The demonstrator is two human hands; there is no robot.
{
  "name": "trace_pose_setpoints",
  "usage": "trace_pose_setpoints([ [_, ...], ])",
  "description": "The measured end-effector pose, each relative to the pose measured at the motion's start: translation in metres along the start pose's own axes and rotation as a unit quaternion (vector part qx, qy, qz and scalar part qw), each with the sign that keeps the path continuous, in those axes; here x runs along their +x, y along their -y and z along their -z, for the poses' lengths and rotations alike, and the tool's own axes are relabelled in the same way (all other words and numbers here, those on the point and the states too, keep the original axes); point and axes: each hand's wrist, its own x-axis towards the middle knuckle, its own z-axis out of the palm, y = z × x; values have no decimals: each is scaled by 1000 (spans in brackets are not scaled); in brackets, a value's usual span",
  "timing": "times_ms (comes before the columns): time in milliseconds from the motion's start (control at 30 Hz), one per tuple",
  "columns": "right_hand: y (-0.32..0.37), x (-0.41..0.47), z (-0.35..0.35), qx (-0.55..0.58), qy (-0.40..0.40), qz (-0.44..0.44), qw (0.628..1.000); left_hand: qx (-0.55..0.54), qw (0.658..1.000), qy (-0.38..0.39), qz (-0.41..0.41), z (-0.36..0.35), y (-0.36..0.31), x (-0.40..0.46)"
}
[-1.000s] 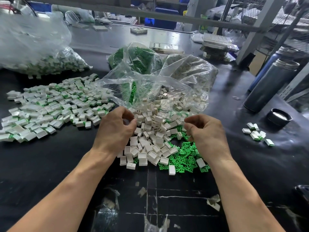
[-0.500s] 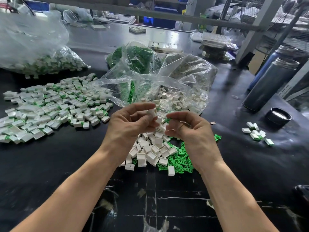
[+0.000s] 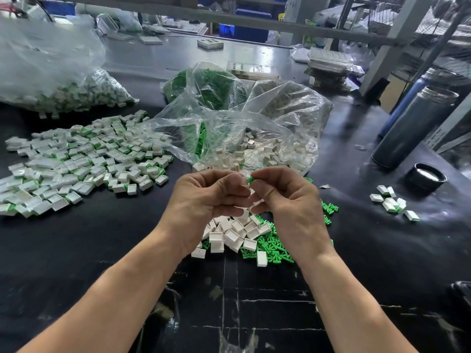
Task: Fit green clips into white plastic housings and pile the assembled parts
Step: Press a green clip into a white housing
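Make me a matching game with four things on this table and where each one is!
Things:
1. green clip
2. big pile of finished parts
3. black cap
4. tall grey bottle

Places:
A. lying flat on the table at the right
B. pinched at the right hand's fingertips
C. standing at the far right
D. spread out on the left of the table

Pairs: 1-B, 2-D, 3-A, 4-C

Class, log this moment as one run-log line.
step: fitting | right hand: pinches small green plastic clip | left hand: curled, contents hidden | pile: untouched
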Motion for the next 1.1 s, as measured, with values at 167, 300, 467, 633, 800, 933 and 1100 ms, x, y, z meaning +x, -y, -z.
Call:
trace_pose_setpoints([
  [167, -2, -1, -1, -29, 2, 28, 999, 34, 999, -7, -6, -2, -2, -2],
  [300, -4, -1, -1, -50, -9, 36, 998, 67, 997, -10, -23, -4, -2, -4],
  [467, -2, -1, 0, -47, -9, 28, 998, 95, 995, -11, -39, -6, -2, -4],
  [633, 0, -1, 1, -45, -10, 25, 999, 111, 992, -2, -53, -5, -2, -3],
  [800, 1, 0, 1, 30, -12, -31, 999, 127, 990, 10, -63, -1, 1, 0],
  [933, -2, 1, 3, 36, -8, -42, 998, 139, 988, 14, -73, 1, 3, 0],
  [1100, -8, -1, 1, -79, -13, 16, 997, 158, 983, 1, -91, 2, 5, 1],
])
